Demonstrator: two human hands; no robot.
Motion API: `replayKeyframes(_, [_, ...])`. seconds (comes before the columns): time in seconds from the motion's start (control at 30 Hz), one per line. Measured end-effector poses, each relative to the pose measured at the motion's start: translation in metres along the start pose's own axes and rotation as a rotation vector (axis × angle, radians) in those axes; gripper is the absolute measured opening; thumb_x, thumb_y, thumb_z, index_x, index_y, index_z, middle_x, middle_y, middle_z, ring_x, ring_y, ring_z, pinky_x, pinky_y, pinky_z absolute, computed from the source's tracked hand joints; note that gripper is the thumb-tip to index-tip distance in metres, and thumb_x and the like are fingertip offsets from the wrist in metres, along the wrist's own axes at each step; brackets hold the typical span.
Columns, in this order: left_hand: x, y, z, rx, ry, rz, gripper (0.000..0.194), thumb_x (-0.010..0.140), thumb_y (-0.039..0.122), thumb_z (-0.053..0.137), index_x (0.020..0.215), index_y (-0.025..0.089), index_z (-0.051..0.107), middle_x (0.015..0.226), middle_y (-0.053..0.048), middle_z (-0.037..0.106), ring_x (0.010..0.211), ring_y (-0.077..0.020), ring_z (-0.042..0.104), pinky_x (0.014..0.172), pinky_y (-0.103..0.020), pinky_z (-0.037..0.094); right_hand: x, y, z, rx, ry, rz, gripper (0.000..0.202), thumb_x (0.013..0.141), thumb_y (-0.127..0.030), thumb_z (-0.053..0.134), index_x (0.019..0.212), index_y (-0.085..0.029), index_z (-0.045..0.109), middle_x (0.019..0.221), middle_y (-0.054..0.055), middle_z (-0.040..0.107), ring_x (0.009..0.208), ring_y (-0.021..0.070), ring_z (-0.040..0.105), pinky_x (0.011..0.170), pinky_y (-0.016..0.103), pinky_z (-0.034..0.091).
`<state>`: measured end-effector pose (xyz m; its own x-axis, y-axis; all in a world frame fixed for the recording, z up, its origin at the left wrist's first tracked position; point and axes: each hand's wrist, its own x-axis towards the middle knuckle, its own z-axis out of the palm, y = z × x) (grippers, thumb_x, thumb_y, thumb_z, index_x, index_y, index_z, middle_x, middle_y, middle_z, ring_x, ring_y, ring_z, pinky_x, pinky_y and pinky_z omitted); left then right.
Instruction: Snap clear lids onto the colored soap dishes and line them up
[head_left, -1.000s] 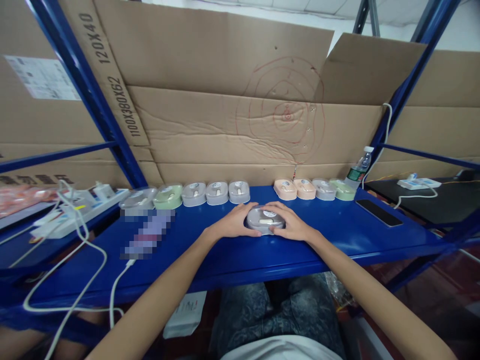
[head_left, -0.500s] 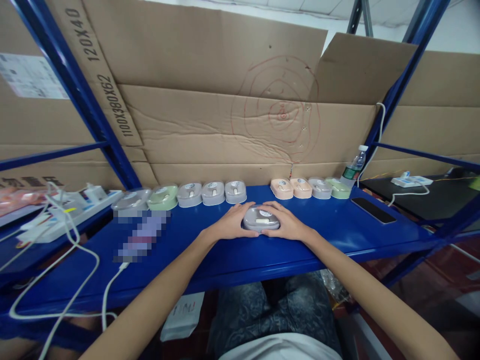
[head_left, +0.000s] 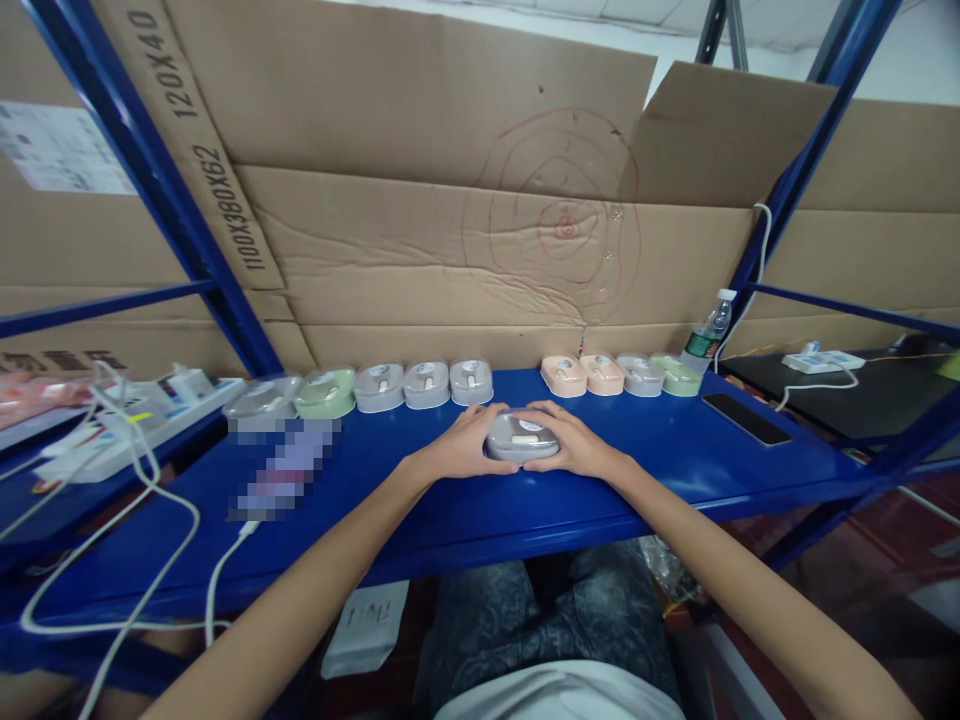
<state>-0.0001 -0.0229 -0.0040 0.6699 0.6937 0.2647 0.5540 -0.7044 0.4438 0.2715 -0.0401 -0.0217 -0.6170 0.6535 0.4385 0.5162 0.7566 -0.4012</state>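
A grey, rounded lidded box [head_left: 523, 437] with a clear top, a pale latch and a round sticker is between my two hands on the blue tabletop [head_left: 465, 510]. My left hand [head_left: 466, 442] curves round its left side, and my right hand [head_left: 571, 442] wraps the right side. The thumbs lie along its near edge; the fingers reach to its far side. Behind it stand similar boxes: a grey one [head_left: 471, 382] and a green one [head_left: 326, 394] in the left row, a peach one [head_left: 564, 376] in the right row.
A black phone [head_left: 746, 419] and a water bottle [head_left: 709, 332] are at the right. At the left lie a blurred-out device [head_left: 289, 470] with a white cable [head_left: 217, 575] and a power strip [head_left: 150, 425]. Cardboard [head_left: 375, 230] with red rings backs the table between blue posts.
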Motion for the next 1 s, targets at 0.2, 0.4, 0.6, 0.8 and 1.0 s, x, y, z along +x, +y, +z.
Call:
replayKeyframes(0.2, [0.000,-0.004,0.001,-0.055,-0.037,-0.047,0.116,0.076,0.069,0.086,0.168,0.022,0.031,0.171,-0.020,0.037,0.158,-0.0461,0.034,0.128,-0.062,0.032,0.000,0.002,0.000,0.048,0.041,-0.008,0.084,0.083,-0.050,0.091,0.157,-0.031,0.055,0.156,0.014,0.051,0.152,0.0349,0.046,0.124,0.055,0.043])
replayKeyframes(0.4, [-0.001,-0.013,0.000,-0.115,-0.094,-0.054,0.125,0.082,0.072,0.081,0.174,0.024,0.011,0.179,-0.021,0.019,0.164,-0.0425,0.025,0.131,-0.061,0.029,-0.005,-0.011,-0.011,0.010,-0.001,-0.015,0.083,0.087,-0.040,0.083,0.159,-0.028,0.045,0.152,0.014,0.053,0.145,0.0335,0.052,0.120,0.054,0.046])
replayKeyframes(0.6, [-0.001,-0.019,0.000,-0.051,-0.018,-0.069,0.119,0.088,0.073,0.075,0.174,0.022,0.012,0.179,-0.022,0.017,0.165,-0.0409,0.025,0.132,-0.059,0.028,-0.003,-0.025,-0.009,-0.431,0.069,0.320,0.081,0.095,-0.068,0.068,0.158,-0.022,0.045,0.143,0.024,0.059,0.123,0.0453,0.066,0.105,0.061,0.053])
replayKeyframes(0.8, [0.000,-0.020,0.002,-0.009,0.008,-0.055,0.114,0.091,0.070,0.073,0.173,0.019,0.014,0.178,-0.024,0.020,0.164,-0.0390,0.029,0.132,-0.056,0.028,-0.009,-0.024,-0.019,-0.468,-0.013,0.376,0.092,0.096,-0.067,0.067,0.169,-0.023,0.032,0.143,0.025,0.062,0.127,0.0474,0.065,0.102,0.058,0.054])
replayKeyframes(1.0, [0.001,-0.018,0.003,0.003,0.070,-0.046,0.103,0.094,0.067,0.070,0.171,0.020,0.021,0.176,-0.022,0.030,0.161,-0.0392,0.035,0.131,-0.057,0.030,0.006,-0.022,-0.021,-0.528,-0.038,0.493,0.094,0.095,-0.069,0.067,0.167,-0.021,0.031,0.140,0.024,0.066,0.116,0.0422,0.073,0.091,0.048,0.058])
